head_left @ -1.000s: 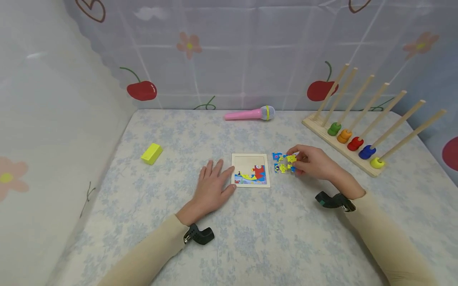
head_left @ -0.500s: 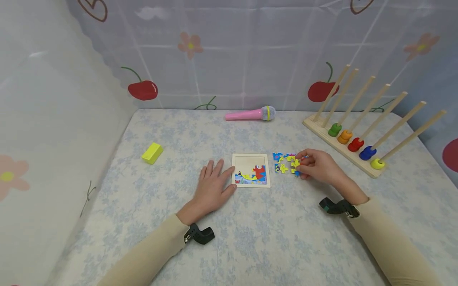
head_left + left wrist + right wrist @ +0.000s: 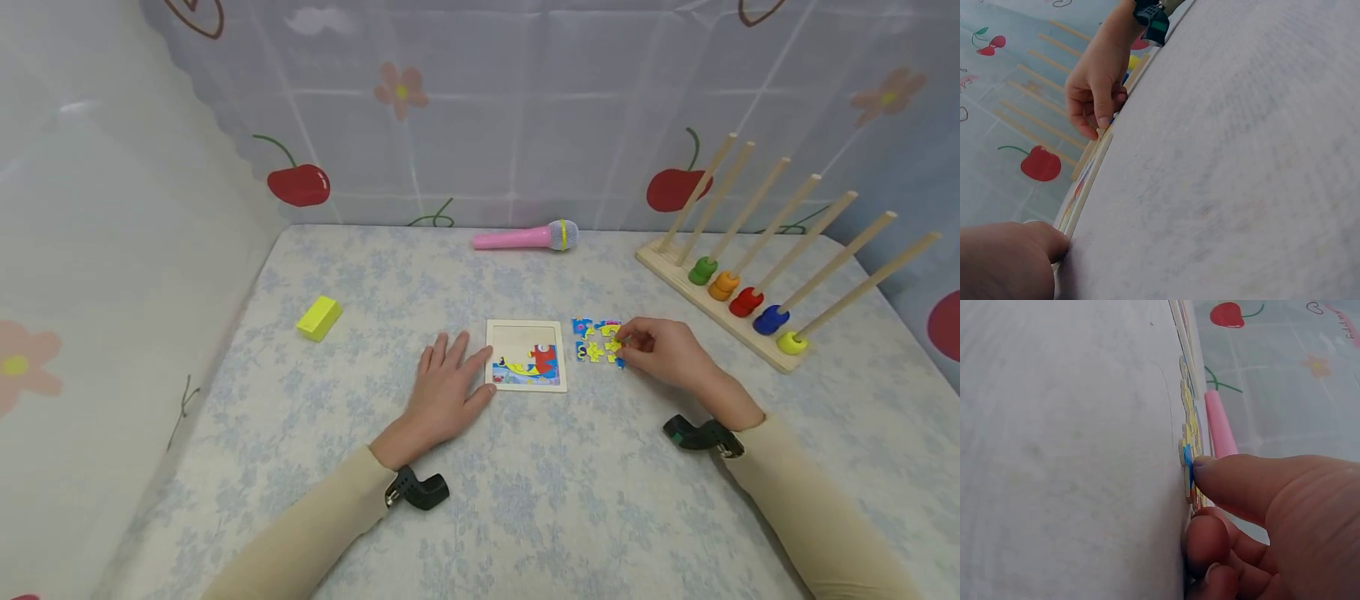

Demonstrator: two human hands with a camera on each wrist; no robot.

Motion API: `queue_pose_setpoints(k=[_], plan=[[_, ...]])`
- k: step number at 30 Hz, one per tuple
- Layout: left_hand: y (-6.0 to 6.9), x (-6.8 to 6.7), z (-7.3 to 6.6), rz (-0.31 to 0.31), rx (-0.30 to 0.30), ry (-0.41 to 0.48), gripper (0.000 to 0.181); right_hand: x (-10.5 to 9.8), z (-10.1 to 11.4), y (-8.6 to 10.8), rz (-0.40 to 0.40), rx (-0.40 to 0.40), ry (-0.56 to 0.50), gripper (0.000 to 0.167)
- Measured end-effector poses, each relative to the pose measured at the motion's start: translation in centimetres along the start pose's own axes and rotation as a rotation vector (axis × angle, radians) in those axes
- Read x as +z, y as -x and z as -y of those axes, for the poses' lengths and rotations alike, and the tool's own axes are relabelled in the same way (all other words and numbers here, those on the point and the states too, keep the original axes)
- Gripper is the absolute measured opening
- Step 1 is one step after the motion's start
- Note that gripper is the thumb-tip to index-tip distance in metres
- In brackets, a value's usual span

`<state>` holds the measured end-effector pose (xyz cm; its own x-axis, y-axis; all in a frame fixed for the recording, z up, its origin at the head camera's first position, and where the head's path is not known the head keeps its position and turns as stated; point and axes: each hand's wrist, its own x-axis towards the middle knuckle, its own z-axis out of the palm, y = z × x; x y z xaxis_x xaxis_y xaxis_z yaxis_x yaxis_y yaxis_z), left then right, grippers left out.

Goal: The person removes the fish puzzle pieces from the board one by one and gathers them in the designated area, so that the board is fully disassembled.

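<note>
My left hand (image 3: 442, 392) lies flat with fingers spread, thumb and forefinger touching the left edge of a square wooden puzzle tray (image 3: 564, 367). Picture pieces in red, yellow and blue fill the tray's lower part, while bare wood shows above them. To its right, several loose puzzle pieces (image 3: 592, 352) lie close together. At their right end, my right hand (image 3: 667, 354) pinches a puzzle piece (image 3: 1188, 478) between thumb and curled fingers. In the right wrist view the thumb rests on this piece's blue edge; the fingers hide part of it.
A pink toy microphone (image 3: 513, 239) lies at the table's back edge. Back right stands a wooden peg rack (image 3: 675, 279) with tall rods and coloured beads. A yellow block (image 3: 319, 318) sits on the left. Patterned curtains (image 3: 517, 108) rise behind the cloth-covered table (image 3: 540, 500).
My right hand has shifted slightly right from over the loose pieces to their right end, and the piece in its fingers is now mostly hidden. The left hand stays by the tray.
</note>
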<state>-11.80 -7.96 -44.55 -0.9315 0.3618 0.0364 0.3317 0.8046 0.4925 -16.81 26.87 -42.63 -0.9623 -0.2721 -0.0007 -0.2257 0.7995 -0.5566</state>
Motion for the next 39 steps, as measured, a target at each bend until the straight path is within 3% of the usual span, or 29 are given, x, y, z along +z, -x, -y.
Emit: queue_pose_setpoints(k=[13,22,39], plan=[[-0.02,0.07,0.01,-0.008,0.002,0.008,0.054,0.31,0.19,-0.06,-0.003,0.014,0.052,0.010],[-0.05,0.07,0.13,-0.002,0.002,0.008,0.054,0.63,0.35,-0.05,-0.010,0.048,0.045,0.013],[-0.04,0.16,0.15,-0.015,0.004,0.012,0.054,0.50,0.47,0.19,-0.049,0.036,0.017,0.016]])
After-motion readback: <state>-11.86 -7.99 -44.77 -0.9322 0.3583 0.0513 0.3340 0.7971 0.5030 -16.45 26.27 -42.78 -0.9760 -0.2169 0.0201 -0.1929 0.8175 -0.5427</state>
